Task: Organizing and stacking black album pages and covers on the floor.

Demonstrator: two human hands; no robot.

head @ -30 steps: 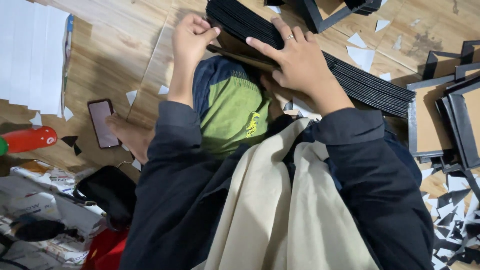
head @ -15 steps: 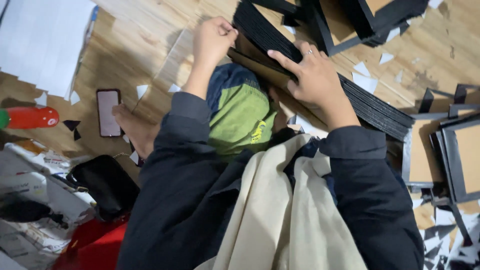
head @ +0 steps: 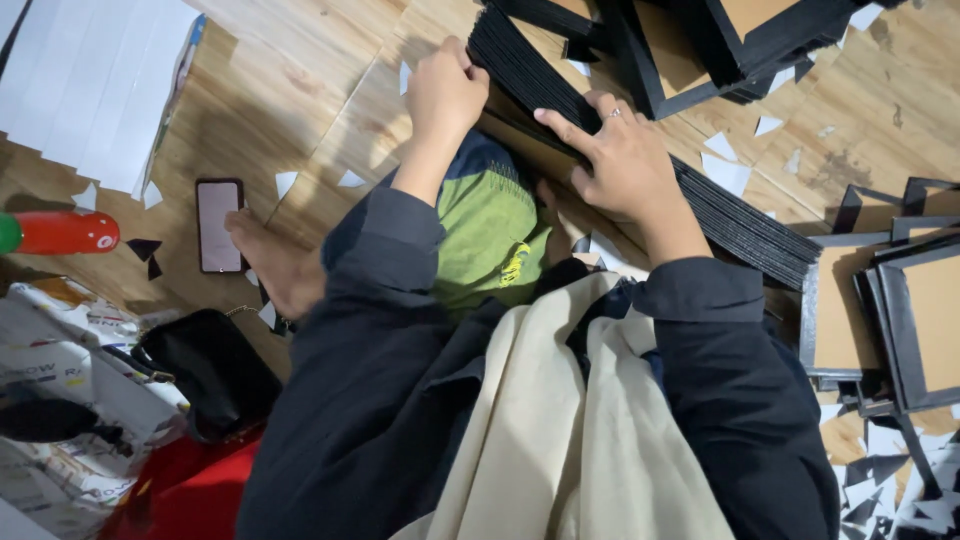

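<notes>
Wooden floor [head: 300, 80]; phone [head: 218, 225], paper scraps [head: 725, 170], black frames [head: 900, 310] on it.
</notes>
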